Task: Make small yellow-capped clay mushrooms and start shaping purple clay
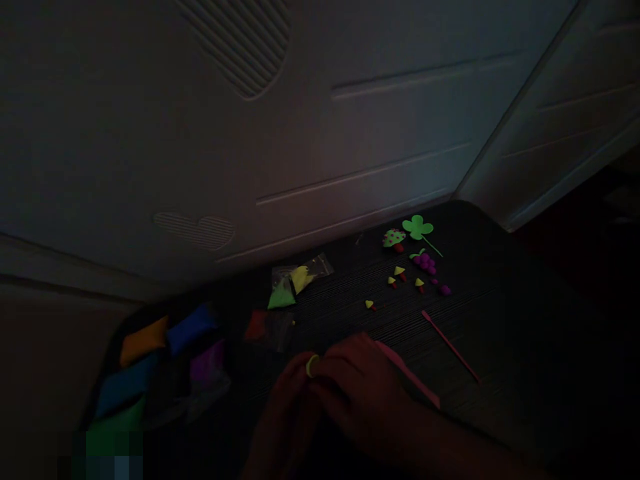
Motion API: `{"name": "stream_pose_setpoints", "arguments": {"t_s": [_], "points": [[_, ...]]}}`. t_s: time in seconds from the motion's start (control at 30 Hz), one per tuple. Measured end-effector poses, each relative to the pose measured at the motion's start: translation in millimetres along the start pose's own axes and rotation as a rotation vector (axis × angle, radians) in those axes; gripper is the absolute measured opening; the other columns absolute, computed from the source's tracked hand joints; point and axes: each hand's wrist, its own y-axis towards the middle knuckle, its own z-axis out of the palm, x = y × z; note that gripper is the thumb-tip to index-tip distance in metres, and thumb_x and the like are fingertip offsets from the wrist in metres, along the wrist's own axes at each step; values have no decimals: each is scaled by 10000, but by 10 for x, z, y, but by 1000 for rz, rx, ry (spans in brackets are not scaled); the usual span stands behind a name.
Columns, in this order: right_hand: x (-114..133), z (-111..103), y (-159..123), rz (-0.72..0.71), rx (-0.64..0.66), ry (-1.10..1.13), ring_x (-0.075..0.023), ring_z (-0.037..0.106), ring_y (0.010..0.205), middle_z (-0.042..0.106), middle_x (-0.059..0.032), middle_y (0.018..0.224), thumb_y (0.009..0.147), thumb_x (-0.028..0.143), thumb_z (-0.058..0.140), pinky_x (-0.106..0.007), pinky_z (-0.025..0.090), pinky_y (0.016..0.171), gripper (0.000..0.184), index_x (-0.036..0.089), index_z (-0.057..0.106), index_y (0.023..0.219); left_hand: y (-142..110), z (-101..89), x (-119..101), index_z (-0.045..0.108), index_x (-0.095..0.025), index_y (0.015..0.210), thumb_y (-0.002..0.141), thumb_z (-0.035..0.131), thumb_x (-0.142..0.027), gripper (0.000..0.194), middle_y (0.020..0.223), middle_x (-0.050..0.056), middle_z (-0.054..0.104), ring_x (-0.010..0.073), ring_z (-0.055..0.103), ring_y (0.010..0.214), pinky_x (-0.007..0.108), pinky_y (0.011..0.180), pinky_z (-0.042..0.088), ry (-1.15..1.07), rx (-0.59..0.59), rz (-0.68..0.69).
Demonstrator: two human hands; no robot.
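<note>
My left hand and my right hand meet above the dark table, fingers closed around a small piece of yellow modelling clay. The piece looks curved, and the fingers hide part of it. Just behind my right hand lies a pink clay tool, partly covered by the hand. A thin pink stick tool rests farther right. Beyond the hands lie tiny mushrooms with yellow caps and red stems, one of them a small mushroom standing apart from the others. The scene is very dim.
Opened clay bags, green, yellow and red, lie ahead. Orange, blue and purple packs are at left. A spotted mushroom, clover and grapes sit near the pale panel.
</note>
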Motion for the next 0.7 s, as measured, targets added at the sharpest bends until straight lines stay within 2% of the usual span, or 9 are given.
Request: {"name": "stream_pose_setpoints", "arguments": {"t_s": [0.2,0.43,0.7], "points": [[-70,33,-18,36,0,-12,-153,537,809,620,-26,873,832,247,538,-308,409,718,134,229,582,957,-1,61,-6,684,-173,747,568,768,-187,198,718,26,667,139,618,666,232,629,482,10,-4,58],[-45,30,-16,3,-10,-12,-146,526,782,627,-22,849,841,231,524,-301,414,700,142,219,596,962,-42,57,-35,682,-178,751,588,762,-202,183,697,18,661,125,606,658,223,642,473,58,17,72],[-4,-13,22,-23,-45,-41,-142,532,782,638,-29,849,847,234,514,-296,421,697,133,195,618,921,-10,54,18,679,-181,731,628,741,-230,130,731,4,656,114,600,710,222,706,478,0,140,62]]}}
